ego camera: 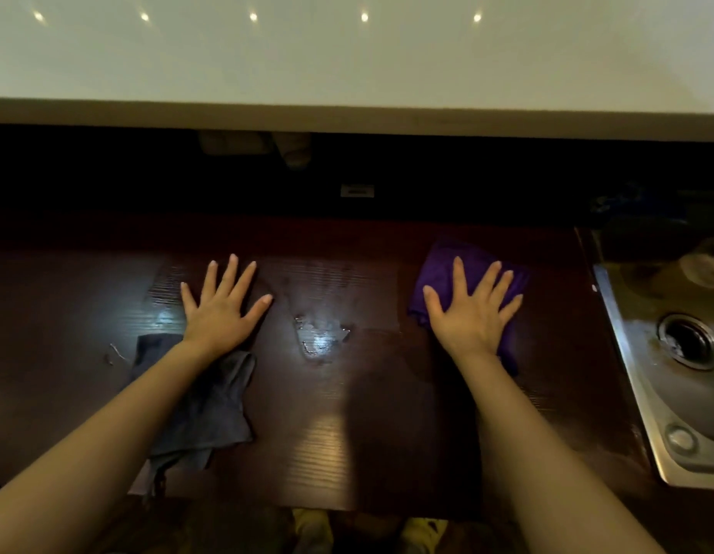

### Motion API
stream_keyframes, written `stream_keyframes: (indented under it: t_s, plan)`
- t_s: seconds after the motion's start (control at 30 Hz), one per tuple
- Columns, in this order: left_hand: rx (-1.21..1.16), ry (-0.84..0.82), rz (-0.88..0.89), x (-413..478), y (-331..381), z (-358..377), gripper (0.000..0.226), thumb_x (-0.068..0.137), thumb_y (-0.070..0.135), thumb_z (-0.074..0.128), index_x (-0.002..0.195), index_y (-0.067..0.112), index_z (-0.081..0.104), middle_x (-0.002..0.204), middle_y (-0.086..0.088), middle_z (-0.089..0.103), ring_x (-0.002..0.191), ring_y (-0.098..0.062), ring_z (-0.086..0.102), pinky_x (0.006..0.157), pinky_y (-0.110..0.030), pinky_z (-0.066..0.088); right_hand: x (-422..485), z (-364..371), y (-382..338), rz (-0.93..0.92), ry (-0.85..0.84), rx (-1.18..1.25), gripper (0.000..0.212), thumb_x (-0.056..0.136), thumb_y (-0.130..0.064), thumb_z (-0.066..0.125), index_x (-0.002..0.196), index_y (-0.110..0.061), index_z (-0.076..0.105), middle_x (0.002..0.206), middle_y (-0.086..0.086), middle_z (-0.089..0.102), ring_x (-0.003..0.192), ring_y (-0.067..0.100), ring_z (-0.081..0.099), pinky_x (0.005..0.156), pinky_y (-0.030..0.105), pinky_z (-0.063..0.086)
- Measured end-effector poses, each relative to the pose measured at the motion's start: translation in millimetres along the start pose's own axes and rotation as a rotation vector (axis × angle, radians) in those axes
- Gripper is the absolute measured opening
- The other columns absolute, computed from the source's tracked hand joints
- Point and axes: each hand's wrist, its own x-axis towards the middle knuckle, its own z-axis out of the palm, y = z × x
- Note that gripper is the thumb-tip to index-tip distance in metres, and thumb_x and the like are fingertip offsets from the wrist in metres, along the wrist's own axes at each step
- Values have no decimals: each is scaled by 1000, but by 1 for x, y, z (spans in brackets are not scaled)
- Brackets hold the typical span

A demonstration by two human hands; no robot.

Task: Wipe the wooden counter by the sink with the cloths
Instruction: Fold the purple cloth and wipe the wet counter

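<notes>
The dark wooden counter (347, 433) stretches across the view, with a small puddle of water (321, 333) at its middle. My left hand (221, 305) lies flat with fingers spread, its palm and wrist on the far end of a grey cloth (203, 409) that trails back under my forearm toward the front edge. My right hand (473, 309) presses flat, fingers spread, on a purple cloth (439, 273) to the right of the puddle. Neither hand grips its cloth; both rest on top.
A steel sink (667, 393) with a round drain (689, 341) borders the counter on the right. A white overhead cabinet (347, 66) hangs over the dark back of the counter. Small water streaks (115, 353) lie left of the grey cloth.
</notes>
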Motion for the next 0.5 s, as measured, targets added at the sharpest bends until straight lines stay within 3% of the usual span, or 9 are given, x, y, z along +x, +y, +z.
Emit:
stream_keyframes:
  t_s: [0.23,0.37,0.5]
  plan:
    - [-12,-37,29,-1,-2,-2,66,87,62,30,144,41,6,159,8,-3,145,-19,-10,111,-61,-8,-14,27,-118,-203,-30,36,73,86,-67,25,148,-31,11,155,27,-1,143,42,-9,112,62,-5]
    - [-167,-136,40,2,-14,-21,60,89,57,33,144,42,11,159,9,-1,145,-13,-8,114,-54,-8,-23,39,-173,-296,-52,51,73,86,-67,24,148,-31,9,155,26,-4,142,42,-12,112,62,-7]
    - [-152,-65,-15,-24,-40,-35,59,90,54,33,144,42,11,159,8,2,145,-13,-7,113,-54,-8,-36,50,-213,-360,-70,54,73,85,-67,24,147,-31,9,156,25,-5,142,42,-12,112,63,-6]
